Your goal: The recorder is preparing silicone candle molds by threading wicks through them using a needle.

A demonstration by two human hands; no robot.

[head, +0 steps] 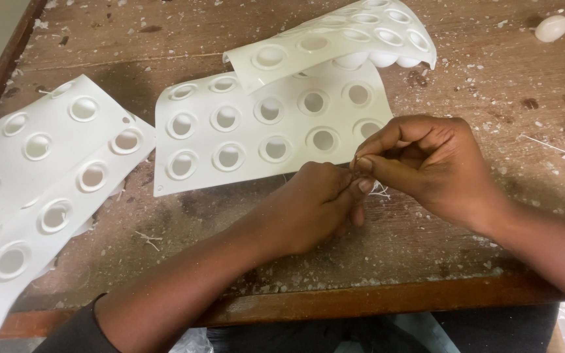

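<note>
Left hand (318, 202) and right hand (426, 163) pinching thin white thread (380, 191) together, beside white mould sheet (230, 140) edge; bare surface (426, 248) toward near rim.

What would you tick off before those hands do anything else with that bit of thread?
1. Thread pinched by right hand: ok.
2. Left hand meets the right at the pinch: ok.
3. What the fingertips grip besides thread: cannot tell.
4. Flat white mould lies within reach behind the hands: ok.
5. Curled mould resting flat: not ok, it bows up.
6. Wooden table free of crumbs: not ok.
</note>
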